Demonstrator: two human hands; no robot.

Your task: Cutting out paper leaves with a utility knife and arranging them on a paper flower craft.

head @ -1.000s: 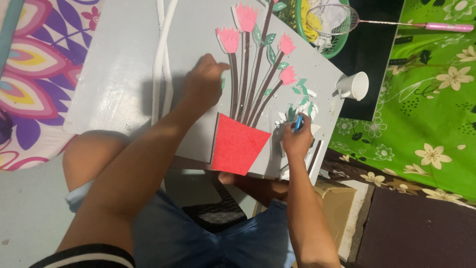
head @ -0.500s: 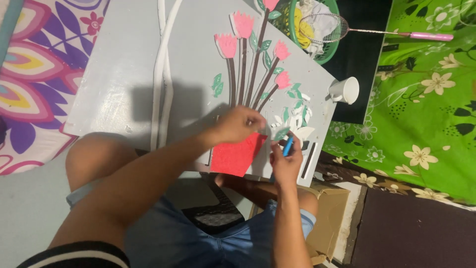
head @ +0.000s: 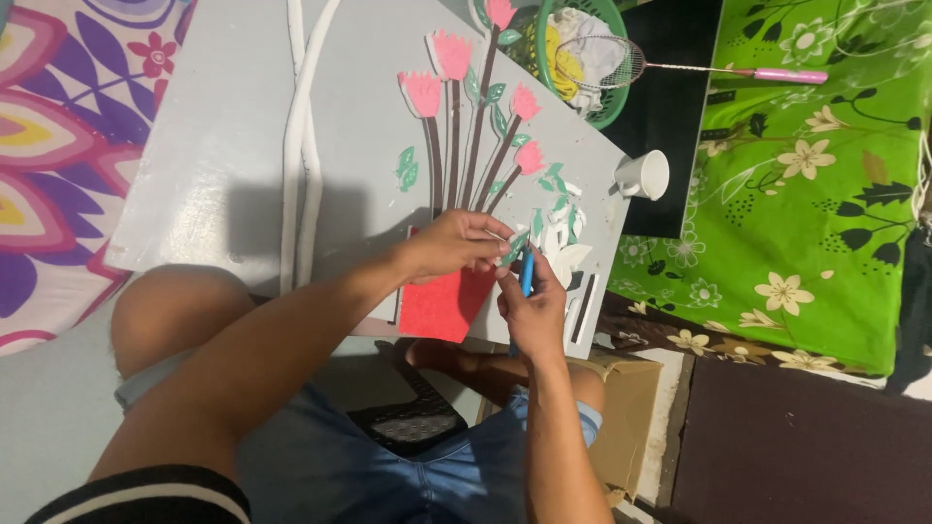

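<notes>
A grey board [head: 223, 165] rests across my knees. On it is a paper picture: a red pot [head: 442, 303], brown stems [head: 456, 165], pink flowers [head: 447, 53] and small green leaves [head: 405, 167]. My left hand [head: 451, 243] pinches a small green-and-white leaf piece [head: 515, 247] just above the pot. My right hand [head: 532, 309] holds a blue stick-shaped tool [head: 526, 277] and meets the left hand's fingertips at that piece. White and green paper scraps [head: 563, 233] lie beside the hands.
Two white strips [head: 306, 146] lie along the board. A white cup [head: 646, 176] lies at the board's right edge. Behind it stand a green basket [head: 607, 58] and a pink-handled racket [head: 699, 70]. A green floral cloth [head: 815, 184] covers the right. A cardboard box [head: 631, 408] sits by my knee.
My left hand came down from the stems to the pot's top and now meets my right hand at a small leaf piece. The view shifted slightly.
</notes>
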